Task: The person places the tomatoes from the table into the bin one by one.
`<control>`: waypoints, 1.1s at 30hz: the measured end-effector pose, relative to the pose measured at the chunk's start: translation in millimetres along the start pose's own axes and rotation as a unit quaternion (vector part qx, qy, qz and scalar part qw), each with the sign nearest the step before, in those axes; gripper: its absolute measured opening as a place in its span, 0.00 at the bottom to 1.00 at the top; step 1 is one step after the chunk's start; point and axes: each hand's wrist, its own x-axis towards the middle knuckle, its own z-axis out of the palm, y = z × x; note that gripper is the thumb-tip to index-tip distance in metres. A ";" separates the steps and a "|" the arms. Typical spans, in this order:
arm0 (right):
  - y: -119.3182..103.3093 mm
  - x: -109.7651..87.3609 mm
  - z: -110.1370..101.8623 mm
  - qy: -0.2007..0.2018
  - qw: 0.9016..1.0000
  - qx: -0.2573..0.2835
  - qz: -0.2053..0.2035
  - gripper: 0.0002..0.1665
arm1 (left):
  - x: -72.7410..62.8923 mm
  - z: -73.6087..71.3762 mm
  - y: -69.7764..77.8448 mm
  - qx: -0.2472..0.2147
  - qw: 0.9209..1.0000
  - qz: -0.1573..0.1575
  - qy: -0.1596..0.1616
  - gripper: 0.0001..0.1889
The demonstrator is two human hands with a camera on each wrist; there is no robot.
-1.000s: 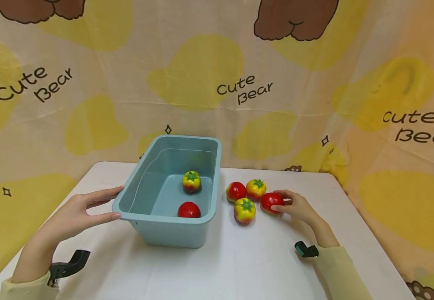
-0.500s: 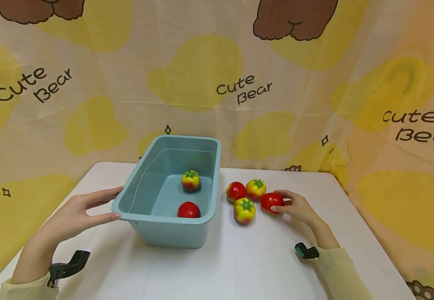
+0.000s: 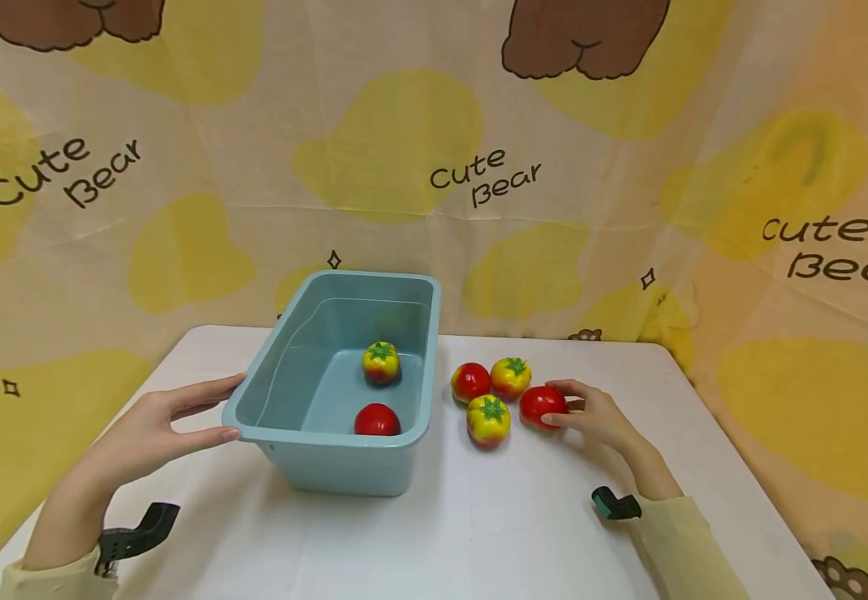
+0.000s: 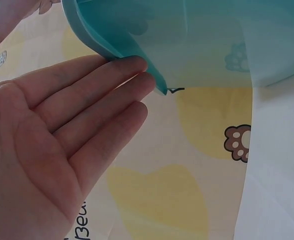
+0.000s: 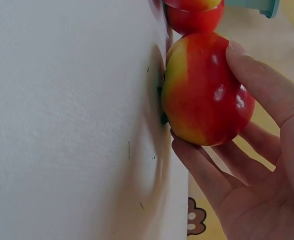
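Note:
My right hand grips a glossy red tomato with yellow at its base, thumb on one side and fingers on the other. In the right wrist view the tomato sits at the table surface with its green leaves turned down. My left hand touches the near left corner of a blue-grey plastic bin. Its fingers lie straight against the outside of the rim in the left wrist view. Inside the bin are a yellow-red tomato and a red tomato.
Beside the held tomato are a red tomato and two yellow-red ones with green leaves, one at the back and one in front. All stand on a white table. A patterned cloth hangs behind it.
The head view has shifted very slightly. Both hands, the bin and the tomatoes keep their places.

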 end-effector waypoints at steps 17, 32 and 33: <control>-13.8 -3.9 -9.6 0.006 0.999 -0.007 -0.041 0.37 | 0.7 -0.7 -1.1 0.008 1.000 -0.004 -0.001 0.33; -27.3 -6.6 -18.6 0.013 0.997 -0.014 -0.072 0.37 | 0.9 -1.5 1.4 0.014 1.000 -0.007 0.000 0.32; -27.9 -6.7 -19.2 0.013 0.997 -0.014 -0.073 0.37 | 0.9 -1.5 1.4 0.014 1.000 -0.006 0.000 0.32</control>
